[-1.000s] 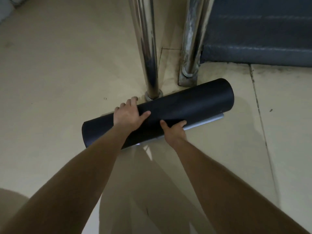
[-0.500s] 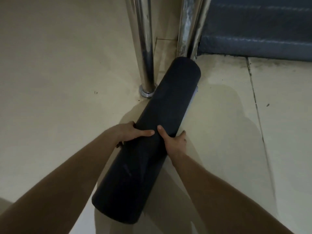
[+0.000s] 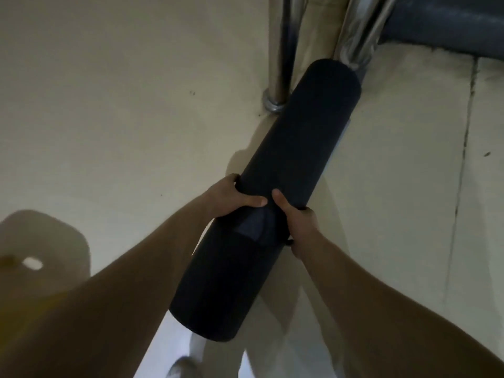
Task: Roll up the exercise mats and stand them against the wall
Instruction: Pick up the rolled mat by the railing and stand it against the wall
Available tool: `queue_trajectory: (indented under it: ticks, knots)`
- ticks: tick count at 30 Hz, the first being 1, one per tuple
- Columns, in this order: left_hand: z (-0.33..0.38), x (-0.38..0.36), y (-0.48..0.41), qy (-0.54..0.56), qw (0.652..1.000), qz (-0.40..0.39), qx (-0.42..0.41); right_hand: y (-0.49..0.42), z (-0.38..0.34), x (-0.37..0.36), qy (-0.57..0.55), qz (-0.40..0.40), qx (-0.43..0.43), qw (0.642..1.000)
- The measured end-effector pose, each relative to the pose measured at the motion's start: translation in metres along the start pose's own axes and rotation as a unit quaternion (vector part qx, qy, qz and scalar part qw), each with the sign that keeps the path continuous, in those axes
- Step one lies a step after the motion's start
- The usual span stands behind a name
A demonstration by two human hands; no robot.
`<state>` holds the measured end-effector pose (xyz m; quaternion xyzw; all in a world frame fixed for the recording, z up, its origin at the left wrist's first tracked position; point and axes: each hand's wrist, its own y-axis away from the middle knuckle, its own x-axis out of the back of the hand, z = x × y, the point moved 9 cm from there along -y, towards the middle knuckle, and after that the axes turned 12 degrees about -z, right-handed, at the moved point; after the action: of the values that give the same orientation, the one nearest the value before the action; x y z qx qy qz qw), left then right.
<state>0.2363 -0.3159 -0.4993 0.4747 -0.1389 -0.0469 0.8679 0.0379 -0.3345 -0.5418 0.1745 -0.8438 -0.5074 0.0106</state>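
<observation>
A dark rolled exercise mat (image 3: pixel 286 159) is lifted off the pale floor and tilted, its near end toward me and its far end close to the metal posts. My left hand (image 3: pixel 231 196) grips the roll from the left at its middle, thumb across the top. My right hand (image 3: pixel 296 222) holds it from the right, thumb on top and fingers wrapped under. A loose flap of the mat's outer edge (image 3: pixel 253 226) shows between the two hands.
Two shiny metal posts (image 3: pixel 283 50) (image 3: pixel 360 31) rise from the floor just beyond the mat's far end. A dark grey step or platform (image 3: pixel 441 25) lies at the top right. A floor joint (image 3: pixel 463 148) runs down the right side. My shoe (image 3: pixel 182 368) shows at the bottom.
The mat lay across the floor under my hands; since then I have swung it lengthwise and raised its near end toward me. Both hands have stayed clamped on its middle.
</observation>
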Motion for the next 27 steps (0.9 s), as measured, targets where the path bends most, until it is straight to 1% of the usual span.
queue_trajectory:
  ticks: [3,5,7,9,13,17,19,21,23,27]
  knots:
    - [-0.033,-0.028,0.080,0.056,0.998,-0.004,0.016,0.070,0.030,-0.006,0.050,0.014,-0.012,0.999]
    - [-0.047,-0.040,0.138,0.105,0.994,0.017,0.020,0.116,0.036,-0.015,0.077,0.006,-0.010,0.997]
    - [-0.064,-0.047,0.201,0.157,0.986,0.046,0.031,0.162,0.042,-0.030,0.114,-0.014,-0.016,0.993]
    - [-0.088,-0.050,0.263,0.219,0.972,0.076,0.039,0.206,0.042,-0.058,0.164,-0.053,-0.013,0.985]
    - [-0.143,-0.044,0.401,0.348,0.924,0.150,0.053,0.303,0.040,-0.144,0.276,-0.139,-0.001,0.951]
    - [-0.209,-0.022,0.534,0.464,0.861,0.208,0.009,0.390,0.063,-0.266,0.374,-0.219,0.019,0.901]
    - [-0.244,-0.009,0.604,0.492,0.833,0.251,-0.015,0.439,0.086,-0.327,0.404,-0.255,0.030,0.878]
    - [-0.288,-0.003,0.674,0.513,0.801,0.308,-0.018,0.488,0.118,-0.387,0.433,-0.293,0.028,0.852]
    - [-0.328,0.000,0.738,0.528,0.776,0.345,-0.019,0.536,0.149,-0.442,0.469,-0.319,0.030,0.823]
    - [-0.403,0.011,0.834,0.553,0.724,0.411,-0.018,0.611,0.202,-0.541,0.522,-0.369,0.032,0.768]
